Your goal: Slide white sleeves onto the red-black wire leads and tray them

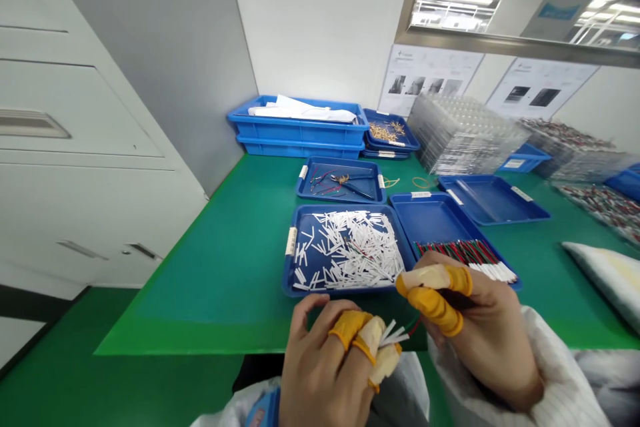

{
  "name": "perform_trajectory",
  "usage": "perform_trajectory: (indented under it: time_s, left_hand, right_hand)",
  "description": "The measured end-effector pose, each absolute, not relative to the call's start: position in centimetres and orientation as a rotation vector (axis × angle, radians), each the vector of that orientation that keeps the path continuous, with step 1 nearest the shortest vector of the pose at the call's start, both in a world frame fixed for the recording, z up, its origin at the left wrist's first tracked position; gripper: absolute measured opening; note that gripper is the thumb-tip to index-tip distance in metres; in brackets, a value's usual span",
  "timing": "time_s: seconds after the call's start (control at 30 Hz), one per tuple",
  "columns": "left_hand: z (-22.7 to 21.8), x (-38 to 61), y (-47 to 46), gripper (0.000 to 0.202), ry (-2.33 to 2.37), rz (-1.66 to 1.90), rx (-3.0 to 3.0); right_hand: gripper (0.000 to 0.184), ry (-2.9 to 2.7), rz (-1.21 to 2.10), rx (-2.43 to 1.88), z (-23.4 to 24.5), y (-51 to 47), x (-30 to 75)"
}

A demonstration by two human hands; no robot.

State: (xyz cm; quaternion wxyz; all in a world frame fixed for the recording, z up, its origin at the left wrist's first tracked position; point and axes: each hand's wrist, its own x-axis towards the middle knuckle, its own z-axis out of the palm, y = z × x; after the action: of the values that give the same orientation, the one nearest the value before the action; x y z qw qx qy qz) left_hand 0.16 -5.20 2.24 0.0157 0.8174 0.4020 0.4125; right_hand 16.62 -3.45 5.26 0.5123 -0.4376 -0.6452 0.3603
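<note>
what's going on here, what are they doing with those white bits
A person wearing yellow finger cots pinches a few white strips in the left hand, with the right hand close beside it. On the green bench, one blue tray holds a loose heap of similar strips, and the next blue tray holds a bundle of red-and-green wires.
</note>
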Motion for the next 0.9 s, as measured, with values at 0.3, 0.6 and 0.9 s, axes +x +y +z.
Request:
perform_trajectory:
  time_s: [0.3,0.6,0.9]
  left_hand:
    - [2.1,0.7,-5.0,0.022,1.171,1.212,2.49]
    - [-0.3,0.6,-4.6,0.013,1.273,1.171,2.416]
    - [-2.0,-1.5,-3.0,0.031,1.231,0.977,2.498]
  right_hand:
    - [0.013,-1.17,1.403,-0.867,4.0,-3.1,16.3]
    - [0.011,-1.191,1.462,-0.913,2.2,-2.8,17.0]
    - [0.013,-1.152,1.15,-1.096,2.4,-2.3,21.6]
